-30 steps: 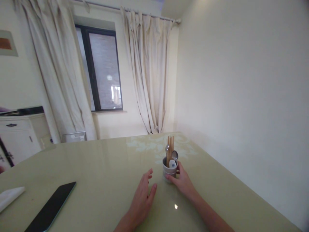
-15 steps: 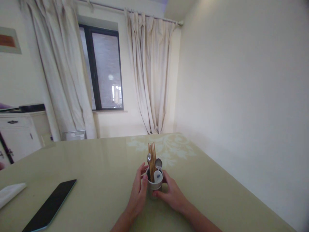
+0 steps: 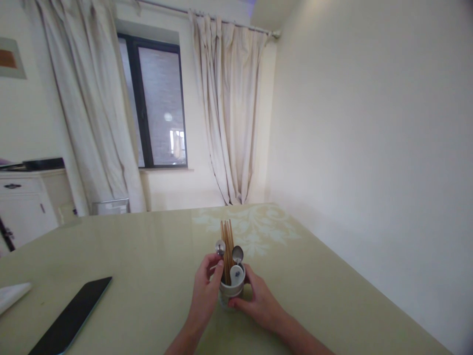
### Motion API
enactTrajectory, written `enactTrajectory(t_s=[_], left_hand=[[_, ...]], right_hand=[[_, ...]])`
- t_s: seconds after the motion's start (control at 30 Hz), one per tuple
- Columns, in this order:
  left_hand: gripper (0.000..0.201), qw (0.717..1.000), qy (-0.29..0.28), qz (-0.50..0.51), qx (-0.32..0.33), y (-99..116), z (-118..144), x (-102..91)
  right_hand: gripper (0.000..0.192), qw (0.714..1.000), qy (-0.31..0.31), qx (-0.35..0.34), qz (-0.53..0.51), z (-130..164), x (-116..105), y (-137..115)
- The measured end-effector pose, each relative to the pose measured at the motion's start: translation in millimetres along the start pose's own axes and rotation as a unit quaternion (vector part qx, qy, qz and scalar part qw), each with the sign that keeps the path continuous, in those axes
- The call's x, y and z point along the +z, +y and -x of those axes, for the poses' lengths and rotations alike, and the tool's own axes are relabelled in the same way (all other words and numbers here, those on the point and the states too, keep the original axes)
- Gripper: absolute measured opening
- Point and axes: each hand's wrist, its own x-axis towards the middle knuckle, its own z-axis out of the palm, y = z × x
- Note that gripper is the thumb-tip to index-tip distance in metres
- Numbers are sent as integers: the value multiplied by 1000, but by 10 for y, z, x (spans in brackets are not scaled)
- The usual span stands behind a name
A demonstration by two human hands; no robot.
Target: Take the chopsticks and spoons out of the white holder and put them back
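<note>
Against the frame half a second back, I note the cup [image 3: 232,287] has come slightly nearer and leftward along with both hands; the phone and napkin sit lower-left much as before. Far left, one white napkin [image 3: 13,295] lies at the tabletop [image 3: 148,256] edge, partly cut off by the frame. Just right of it, one dark phone [image 3: 70,318] lies flat, slanted, its near end close to the front edge. Open tabletop runs between phone and hands. Left hand [image 3: 204,298]: fingers [image 3: 218,270] curled against the cup's left side, thumb up at the rim, grasping it. The cup stands upright at mid-tabletop, well away from every edge. Inside I count two metal spoons [image 3: 237,254], bowls up, one white ceramic spoon [image 3: 236,274], and a bundle of wooden chopsticks [image 3: 226,246]; their number I cannot tell. Right hand [image 3: 258,303]: fingers wrapped round the cup's right and front wall, clenched on it. Right of the hands the tabletop is bare out to its edge along the wall [image 3: 369,148].
</note>
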Motion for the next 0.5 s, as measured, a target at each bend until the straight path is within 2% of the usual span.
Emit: enactTrajectory(t_s=[0.13,0.5], left_hand=[[38,1000,-18,15,2,20,45,-2],[38,999,-6,35,-4,-45,73,-15]], right_hand=[[69,1000,-4,4,-5,-5,-6,-12],[67,1000,-11,-3,-12,-5,-21,1]])
